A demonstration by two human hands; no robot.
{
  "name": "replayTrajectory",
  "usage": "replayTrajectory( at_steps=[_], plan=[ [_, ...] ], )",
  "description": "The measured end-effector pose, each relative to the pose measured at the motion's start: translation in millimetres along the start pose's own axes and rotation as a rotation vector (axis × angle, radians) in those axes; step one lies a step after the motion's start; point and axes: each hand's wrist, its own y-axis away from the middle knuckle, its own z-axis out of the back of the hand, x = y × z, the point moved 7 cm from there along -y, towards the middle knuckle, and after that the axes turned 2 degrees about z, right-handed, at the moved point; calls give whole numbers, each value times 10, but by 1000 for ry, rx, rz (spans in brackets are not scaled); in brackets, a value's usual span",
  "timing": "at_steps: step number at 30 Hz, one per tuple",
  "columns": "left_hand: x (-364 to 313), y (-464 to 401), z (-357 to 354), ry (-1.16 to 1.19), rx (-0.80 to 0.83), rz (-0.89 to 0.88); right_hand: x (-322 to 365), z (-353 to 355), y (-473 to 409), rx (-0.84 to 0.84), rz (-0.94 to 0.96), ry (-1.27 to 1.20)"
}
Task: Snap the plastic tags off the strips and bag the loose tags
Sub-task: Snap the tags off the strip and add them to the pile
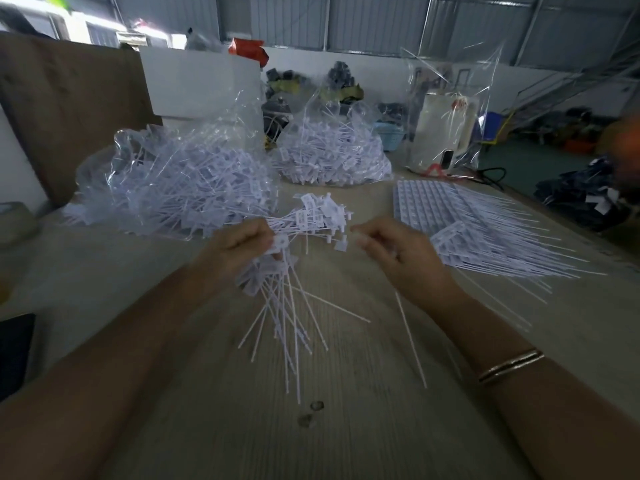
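So the left hand (242,245) sits just left of the middle of the view, fingers curled tight round a messy bundle of loose white tags (298,237). The flat tag heads fan out toward 1 o'clock above the fist, and the thin tails splay down toward 6 o'clock over the wooden table (346,427).

The right hand (391,252) is at about 3 o'clock from the left one, close but not touching it. Its fingertips are curled in, pinching at something small right by the bundle's edge. Honestly it's too blurry to say what it's got, if anything. One long thin stem (412,344) runs down from under that hand toward 5 o'clock. There's a thin bangle (510,367) on the right wrist.

At 2 o'clock from the hands lies a flat stack of unbroken strips (485,223), tags still in neat rows, with the tails pointing out toward 4 o'clock.

Up at 11 o'clock there's a big clear bag (173,181) stuffed with loose tags, and a second full bag (332,154) sits at 12 o'clock just behind the bundle. Further back at 1 o'clock an upright clear bag (450,109) stands with some white container inside.

A roll of tape (15,221) sits at the far 9 o'clock edge.
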Motion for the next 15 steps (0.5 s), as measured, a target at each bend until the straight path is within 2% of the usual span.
replayTrajectory(
  at_steps=[3, 5, 6, 8, 10, 12, 15],
  plan=[
    [218, -29, -12, -459, -67, 91, 172, -237, 39, 129, 140, 234],
    [204, -22, -19, -804, -195, 64, 201, -352, 28, 143, 134, 300],
    [161, -13, -38, -846, -235, 31, 181, -373, 18, 133, 96, 307],
    [62, -31, -134, -708, -207, -19, 151, -395, 14, 121, 58, 303],
    [2, -74, -343, -542, -53, -22, 181, -445, 21, 131, 100, 289],
    [-71, -76, -540, -491, 33, -83, 184, -429, 15, 143, 115, 243],
    [-91, -71, -537, -458, -4, -100, 34, -318, 32, 169, 81, 161]
  ],
)
